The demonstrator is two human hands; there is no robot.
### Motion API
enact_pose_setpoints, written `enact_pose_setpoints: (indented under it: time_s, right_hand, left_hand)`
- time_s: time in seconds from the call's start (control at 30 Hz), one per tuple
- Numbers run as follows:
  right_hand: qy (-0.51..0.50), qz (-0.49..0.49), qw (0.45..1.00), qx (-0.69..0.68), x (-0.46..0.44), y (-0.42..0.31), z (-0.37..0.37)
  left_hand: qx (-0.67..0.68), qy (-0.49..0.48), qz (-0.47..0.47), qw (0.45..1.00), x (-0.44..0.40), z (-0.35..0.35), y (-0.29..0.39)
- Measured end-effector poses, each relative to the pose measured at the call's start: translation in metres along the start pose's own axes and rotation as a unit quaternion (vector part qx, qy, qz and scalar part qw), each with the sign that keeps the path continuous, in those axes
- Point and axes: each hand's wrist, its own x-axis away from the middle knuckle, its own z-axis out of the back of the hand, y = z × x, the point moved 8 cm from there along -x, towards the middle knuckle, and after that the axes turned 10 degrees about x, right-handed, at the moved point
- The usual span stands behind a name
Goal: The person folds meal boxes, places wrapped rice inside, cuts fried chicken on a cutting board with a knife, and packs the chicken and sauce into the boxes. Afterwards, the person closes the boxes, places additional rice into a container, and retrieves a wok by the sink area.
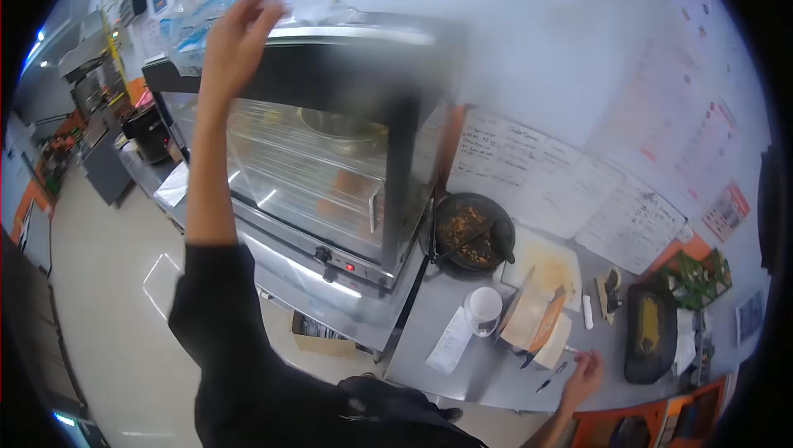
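My left hand is raised over the top edge of the glass-fronted cabinet, beside clear plastic bags with blue print. Its fingers are bent and apart, and I make out nothing between them. Low on the right, my right hand pinches a thin pale stick-like thing by the open cardboard box. An orange and dark strip lies across that box. A dark pen rests on the steel counter left of my right hand.
A black pan holding brown bits stands right of the cabinet. Nearby are a white round tub, a printed slip, a stained board and a black tray. Below the cabinet sits a carton. Floor stretches away on the left.
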Motion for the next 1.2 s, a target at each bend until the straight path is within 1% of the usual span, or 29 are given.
enact_pose_setpoints:
  time_s: [0.03,0.07,0.1,0.13,0.23,0.27,0.37,0.47,0.57,0.6,0.63,0.7,0.73,0.77,0.83,0.87,0.93,1.0,1.03,1.07,1.1,1.17,1.2]
  right_hand:
    - [0.000,-0.006,1.000,-0.016,0.011,-0.011,-0.010]
    - [-0.024,-0.005,1.000,-0.017,0.037,-0.049,-0.029]
    - [-0.059,0.003,0.998,-0.020,0.048,-0.076,-0.045]
    - [-0.065,0.032,0.996,0.043,0.056,-0.093,-0.049]
    - [-0.076,0.056,0.996,0.006,0.066,-0.148,-0.061]
    - [-0.076,0.056,0.995,-0.002,0.065,-0.147,-0.066]
    - [-0.096,0.087,0.991,-0.020,0.062,-0.197,-0.074]
    - [-0.081,0.125,0.989,-0.012,0.060,-0.229,-0.083]
    - [-0.085,0.203,0.975,0.012,0.051,-0.260,-0.090]
    - [-0.066,0.223,0.972,0.018,0.048,-0.277,-0.090]
    - [-0.049,0.243,0.969,0.024,0.045,-0.297,-0.089]
    - [-0.058,0.289,0.955,-0.012,0.035,-0.341,-0.090]
    - [-0.050,0.308,0.949,-0.037,0.032,-0.364,-0.088]
    - [-0.042,0.326,0.942,-0.063,0.028,-0.388,-0.087]
    - [-0.076,0.329,0.921,-0.194,0.014,-0.437,-0.093]
    - [-0.100,0.352,0.898,-0.244,0.010,-0.473,-0.094]
    - [-0.169,0.350,0.843,-0.372,0.010,-0.546,-0.105]
    - [-0.256,0.344,0.790,-0.437,0.012,-0.588,-0.143]
    - [-0.369,0.287,0.770,-0.434,0.024,-0.595,-0.178]
    - [-0.478,0.224,0.735,-0.425,0.042,-0.593,-0.210]
    - [-0.508,0.299,0.664,-0.461,0.068,-0.592,-0.211]
    - [-0.585,0.279,0.626,-0.434,0.122,-0.565,-0.247]
    - [-0.655,0.193,0.646,-0.340,0.145,-0.537,-0.250]
  left_hand:
    - [-0.017,-0.065,-0.032,0.997,-0.039,-0.003,-0.022]
    - [-0.128,-0.192,-0.010,0.973,-0.079,-0.018,-0.075]
    - [-0.245,-0.306,0.017,0.920,-0.090,-0.035,-0.117]
    - [-0.245,-0.346,0.068,0.903,-0.086,-0.042,-0.099]
    - [-0.169,-0.316,0.045,0.932,-0.102,-0.042,-0.102]
    - [-0.180,-0.275,0.040,0.943,-0.108,-0.038,-0.098]
    - [-0.129,-0.263,0.046,0.955,-0.122,-0.034,-0.100]
    - [-0.086,-0.214,-0.042,0.972,-0.141,-0.026,-0.097]
    - [-0.097,-0.060,-0.069,0.991,-0.156,0.000,-0.067]
    - [0.005,-0.038,-0.056,0.998,-0.162,0.003,-0.074]
    - [0.057,-0.049,-0.031,0.997,-0.165,0.002,-0.077]
    - [0.157,-0.067,0.024,0.985,-0.168,0.006,-0.074]
    - [0.181,-0.051,0.043,0.981,-0.169,0.009,-0.073]
    - [0.234,-0.066,0.066,0.968,-0.168,0.009,-0.067]
    - [0.338,-0.094,0.112,0.930,-0.159,0.009,-0.047]
    - [0.373,-0.154,0.096,0.910,-0.145,0.005,-0.021]
    - [0.437,-0.274,0.066,0.854,-0.091,-0.001,0.040]
    - [0.410,-0.287,0.084,0.862,-0.039,-0.004,0.063]
    - [0.396,-0.294,0.099,0.864,-0.014,-0.002,0.067]
    - [0.399,-0.262,0.134,0.869,0.011,0.007,0.050]
    - [0.388,-0.242,0.170,0.873,0.045,0.019,0.025]
    - [0.361,-0.198,0.251,0.876,0.125,0.040,-0.023]
    - [0.345,-0.175,0.297,0.873,0.171,0.050,-0.045]
